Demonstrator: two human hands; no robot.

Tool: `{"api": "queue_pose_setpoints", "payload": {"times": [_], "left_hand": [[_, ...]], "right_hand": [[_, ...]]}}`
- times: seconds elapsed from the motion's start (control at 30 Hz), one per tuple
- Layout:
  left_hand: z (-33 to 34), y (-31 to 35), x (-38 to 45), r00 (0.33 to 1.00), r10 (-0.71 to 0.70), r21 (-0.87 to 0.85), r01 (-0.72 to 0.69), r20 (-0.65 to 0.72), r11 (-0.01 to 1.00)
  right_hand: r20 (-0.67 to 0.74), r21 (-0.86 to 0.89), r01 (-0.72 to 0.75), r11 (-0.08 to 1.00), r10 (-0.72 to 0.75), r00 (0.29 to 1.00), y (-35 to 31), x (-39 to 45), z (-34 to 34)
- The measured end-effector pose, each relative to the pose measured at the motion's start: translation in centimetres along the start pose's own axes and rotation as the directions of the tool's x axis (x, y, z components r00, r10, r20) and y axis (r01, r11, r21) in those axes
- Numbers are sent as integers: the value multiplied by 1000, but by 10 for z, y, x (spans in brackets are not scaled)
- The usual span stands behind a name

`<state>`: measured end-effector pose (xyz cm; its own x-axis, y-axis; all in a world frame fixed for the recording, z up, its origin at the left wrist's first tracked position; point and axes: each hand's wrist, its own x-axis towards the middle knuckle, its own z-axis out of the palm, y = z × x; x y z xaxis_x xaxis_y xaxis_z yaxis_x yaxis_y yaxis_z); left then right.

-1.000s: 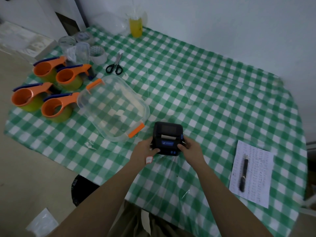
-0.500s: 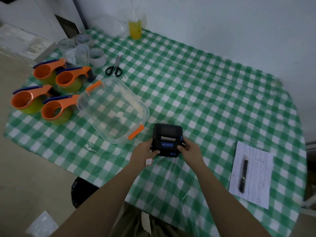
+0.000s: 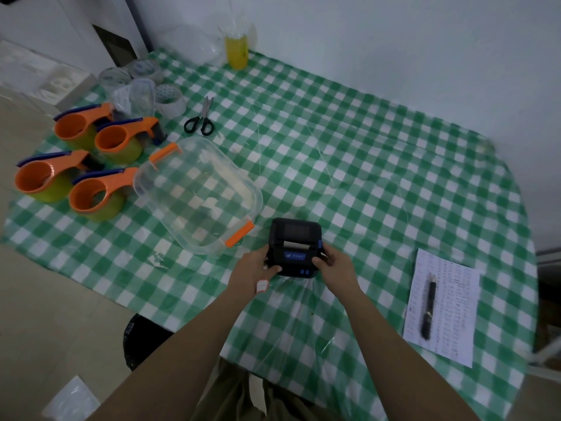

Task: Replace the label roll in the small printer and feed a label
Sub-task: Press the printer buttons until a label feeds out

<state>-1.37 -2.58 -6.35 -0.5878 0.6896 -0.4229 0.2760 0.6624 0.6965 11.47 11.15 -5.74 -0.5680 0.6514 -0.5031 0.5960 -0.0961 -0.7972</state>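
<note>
The label printer (image 3: pixel 294 246), a small black unit, sits on the green-checked surface (image 3: pixel 379 165) near its front edge, held from both sides. The left hand (image 3: pixel 256 267) is clamped on its left flank with the thumb on the front face; the right hand (image 3: pixel 335 264) is clamped on the right flank, thumb near the blue buttons (image 3: pixel 305 271). The lid looks closed, and a white strip of label (image 3: pixel 296 245) shows at the slot between the two grips. A loose white label (image 3: pixel 262 285) clings to the left wrist, just behind that grip.

Judging from this, the roll seems already seated and the feeding step is in hand. The next move probably calls for a thumb press on one of the blue buttons while the other grip steadies the body, then watching the slot for a label to advance.

Just beyond the left grip lies a clear plastic container (image 3: pixel 197 196) with orange clasps; further left stand four orange tape dispensers (image 3: pixel 88 165), with scissors (image 3: pixel 200 118) beyond. Well off the right grip lies a printed sheet (image 3: pixel 449 308) with a pen (image 3: pixel 428 308) on it.
</note>
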Motion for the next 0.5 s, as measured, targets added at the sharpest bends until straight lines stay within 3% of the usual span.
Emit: {"api": "queue_pose_setpoints", "payload": {"times": [0.5], "left_hand": [[0,-1,0,1000,1,-9,-1,-4,1000]], "right_hand": [[-12,45,-6,999,7,1000,0,-1,1]]}}
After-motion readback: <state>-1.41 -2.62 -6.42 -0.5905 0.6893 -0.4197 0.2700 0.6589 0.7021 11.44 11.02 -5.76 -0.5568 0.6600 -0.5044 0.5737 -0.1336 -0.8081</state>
